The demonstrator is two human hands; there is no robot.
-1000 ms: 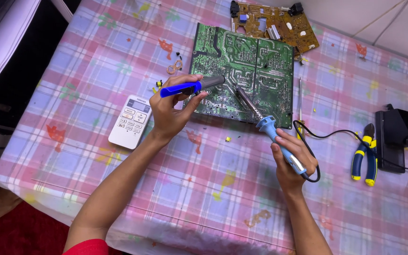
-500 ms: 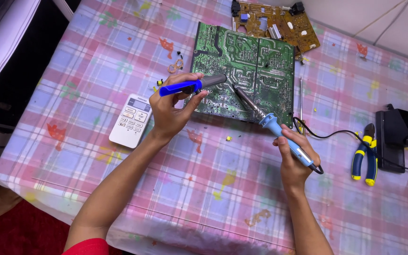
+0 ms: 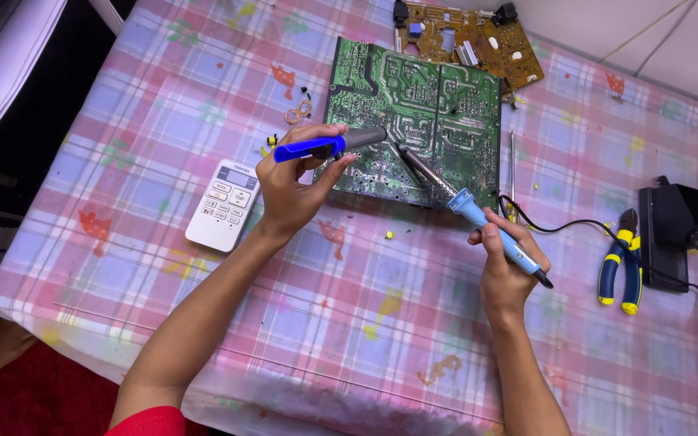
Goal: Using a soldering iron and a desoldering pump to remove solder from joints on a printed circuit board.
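Note:
A green circuit board (image 3: 438, 105) lies solder side up on the checked tablecloth. My left hand (image 3: 296, 186) grips a blue and grey desoldering pump (image 3: 329, 145), held level, its grey tip over the board's near left part. My right hand (image 3: 506, 266) holds a blue-handled soldering iron (image 3: 466, 206) like a pen. Its metal tip touches the board just right of the pump's tip. The iron's black cord runs off to the right.
A brown circuit board (image 3: 470, 40) lies behind the green one. A white remote control (image 3: 224, 204) sits left of my left hand. Blue and yellow pliers (image 3: 620, 262) and a black box-shaped device (image 3: 676, 226) lie at the right. Small parts are scattered near the board.
My right hand has shifted a little toward me and lowered the iron's handle. My left hand and the pump have stayed in place.

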